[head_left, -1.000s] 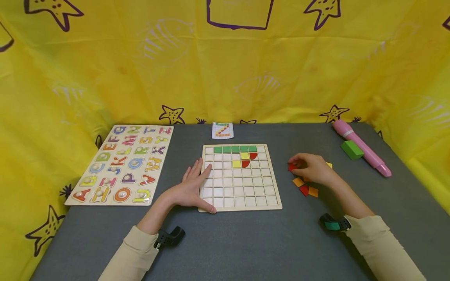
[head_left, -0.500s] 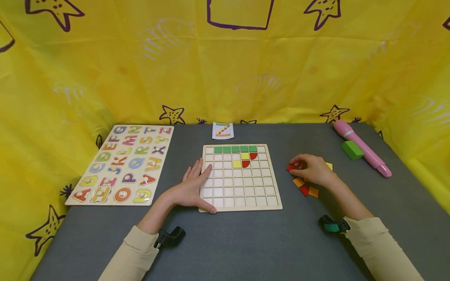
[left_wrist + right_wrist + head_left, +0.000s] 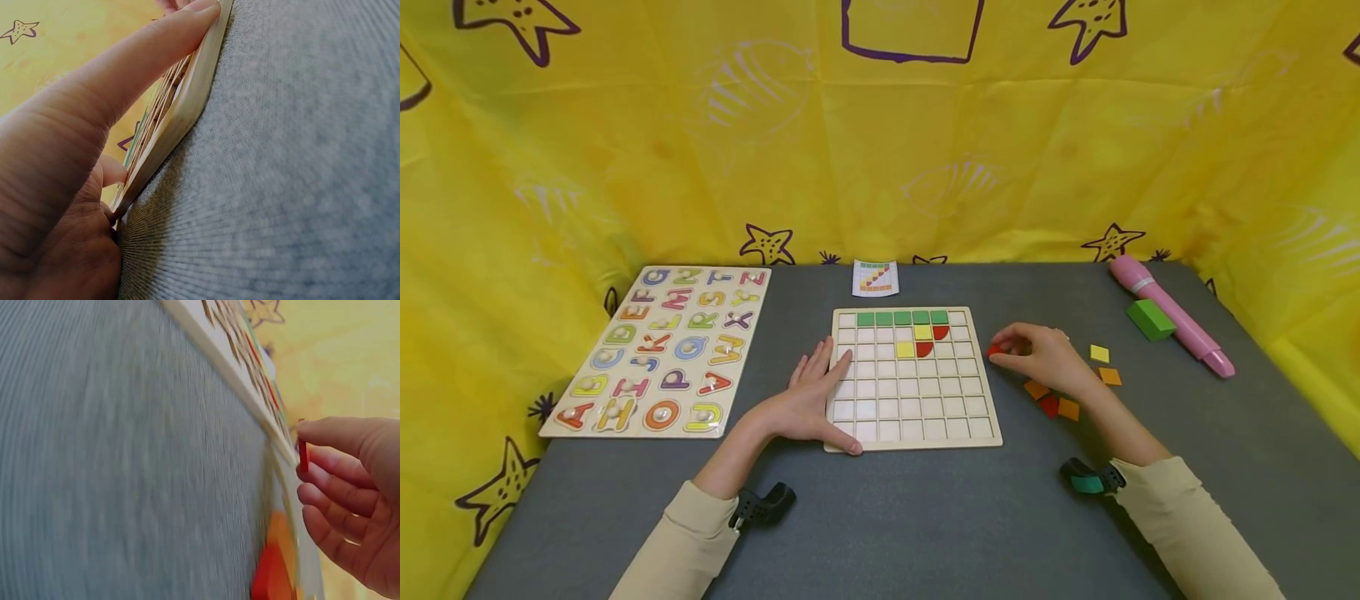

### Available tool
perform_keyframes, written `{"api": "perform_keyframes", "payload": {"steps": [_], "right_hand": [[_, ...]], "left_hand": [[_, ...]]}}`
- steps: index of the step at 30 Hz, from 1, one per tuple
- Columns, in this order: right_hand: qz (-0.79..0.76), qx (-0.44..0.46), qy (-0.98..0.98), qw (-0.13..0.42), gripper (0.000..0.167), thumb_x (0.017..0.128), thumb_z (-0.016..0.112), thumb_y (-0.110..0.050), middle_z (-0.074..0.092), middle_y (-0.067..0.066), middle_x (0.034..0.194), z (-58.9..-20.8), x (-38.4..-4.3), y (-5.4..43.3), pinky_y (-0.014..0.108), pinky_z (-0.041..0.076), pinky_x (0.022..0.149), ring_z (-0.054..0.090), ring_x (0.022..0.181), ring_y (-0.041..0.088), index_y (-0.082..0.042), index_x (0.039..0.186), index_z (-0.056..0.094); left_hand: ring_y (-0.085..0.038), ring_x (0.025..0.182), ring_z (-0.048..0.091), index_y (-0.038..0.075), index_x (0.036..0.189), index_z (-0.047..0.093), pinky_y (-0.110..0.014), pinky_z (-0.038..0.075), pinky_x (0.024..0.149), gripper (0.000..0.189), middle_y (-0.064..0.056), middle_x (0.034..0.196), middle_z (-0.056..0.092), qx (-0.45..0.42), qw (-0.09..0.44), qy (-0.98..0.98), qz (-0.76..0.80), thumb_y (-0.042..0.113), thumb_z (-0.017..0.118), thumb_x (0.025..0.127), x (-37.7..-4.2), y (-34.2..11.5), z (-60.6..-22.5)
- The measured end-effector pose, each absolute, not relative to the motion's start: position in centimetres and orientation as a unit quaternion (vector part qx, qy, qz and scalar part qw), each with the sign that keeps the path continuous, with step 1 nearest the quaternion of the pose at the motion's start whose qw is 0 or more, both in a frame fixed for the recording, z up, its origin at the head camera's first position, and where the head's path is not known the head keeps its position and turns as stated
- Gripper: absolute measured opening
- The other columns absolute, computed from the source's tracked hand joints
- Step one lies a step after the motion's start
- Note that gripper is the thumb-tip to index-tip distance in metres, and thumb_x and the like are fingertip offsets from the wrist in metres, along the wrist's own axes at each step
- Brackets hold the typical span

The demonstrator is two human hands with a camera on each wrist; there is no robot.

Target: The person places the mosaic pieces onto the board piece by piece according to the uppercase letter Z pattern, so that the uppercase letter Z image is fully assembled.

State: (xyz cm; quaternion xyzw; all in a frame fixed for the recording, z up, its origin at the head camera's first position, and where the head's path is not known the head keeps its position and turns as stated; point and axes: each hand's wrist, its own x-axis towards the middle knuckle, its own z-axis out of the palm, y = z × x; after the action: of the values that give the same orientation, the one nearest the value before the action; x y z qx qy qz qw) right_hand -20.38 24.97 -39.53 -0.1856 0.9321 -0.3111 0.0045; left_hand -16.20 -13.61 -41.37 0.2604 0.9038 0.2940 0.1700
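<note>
- Head view: lays the left hand (image 3: 808, 400) over the left edge of the grid board (image 3: 887, 387), with fingers spread and thumb at its near left corner, in the middle of the worktop (image 3: 895, 525).
- Pinches a red piece (image 3: 994, 351) between thumb and fingertips of the right hand (image 3: 1047, 358), just beside the board's right edge; cannot tell its full shape.
- Along the board's far row: five green squares (image 3: 902, 318); nearer, in steps, two yellow squares (image 3: 905, 350), each with a red quarter-round (image 3: 940, 333) directly on its right.
- Around the right wrist, loose on the worktop: a yellow tile (image 3: 1099, 354), orange tiles (image 3: 1068, 409) and a red tile (image 3: 1048, 407).
- Near the middle of the worktop's far edge: a printed card (image 3: 875, 279).
- Along the worktop's left edge: a letter board (image 3: 695, 394).
- Toward the far right corner: a green block (image 3: 1151, 321) just beside a pink stick (image 3: 1187, 330).
- Left wrist view: stretches the thumb across the board's rim; mostly hides the other fingers.
- Right wrist view: shows the red piece edge-on in the pinch, with the remaining fingers loosely curved below; blurs the orange and red tiles near the bottom.
</note>
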Motion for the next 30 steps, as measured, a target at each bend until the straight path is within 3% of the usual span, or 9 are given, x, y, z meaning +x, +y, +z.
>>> {"api": "perform_keyframes", "payload": {"steps": [11,20,30], "right_hand": [[-0.336,-0.24,0.91,0.043,0.027,0.083,0.079,-0.024,0.063,-0.003,0.083,-39.4,-20.6,19.4,0.03,0.044,0.066,0.055,0.076,0.016,-0.009,0.104,0.071],[-0.318,-0.32,0.892,0.035,0.024,0.082,0.079,-0.016,0.065,-0.003,0.086,-39.7,-20.6,15.9,0.03,0.045,0.067,0.054,0.076,0.016,-0.009,0.104,0.072],[-0.287,-0.37,0.883,0.029,0.027,0.085,0.077,-0.014,0.067,0.002,0.103,-39.8,-20.8,14.5,0.035,0.047,0.08,0.057,0.091,0.017,-0.008,0.111,0.072]], "left_hand": [[-0.033,0.146,-0.017,0.003,0.156,0.009,-0.054,-0.007,0.114,0.132,-0.022,0.159,-0.015,0.26,0.166,0.904,0.295,0.056,0.086,0.063,-16.2,-13.6,-41.5],[-0.033,0.146,-0.017,0.003,0.156,0.009,-0.054,-0.007,0.114,0.132,-0.022,0.159,-0.015,0.258,0.169,0.905,0.294,0.056,0.086,0.063,-16.2,-13.6,-41.4],[-0.033,0.146,-0.016,0.003,0.156,0.009,-0.054,-0.007,0.114,0.131,-0.022,0.159,-0.014,0.261,0.169,0.905,0.291,0.057,0.086,0.064,-16.2,-13.6,-41.4]]}}
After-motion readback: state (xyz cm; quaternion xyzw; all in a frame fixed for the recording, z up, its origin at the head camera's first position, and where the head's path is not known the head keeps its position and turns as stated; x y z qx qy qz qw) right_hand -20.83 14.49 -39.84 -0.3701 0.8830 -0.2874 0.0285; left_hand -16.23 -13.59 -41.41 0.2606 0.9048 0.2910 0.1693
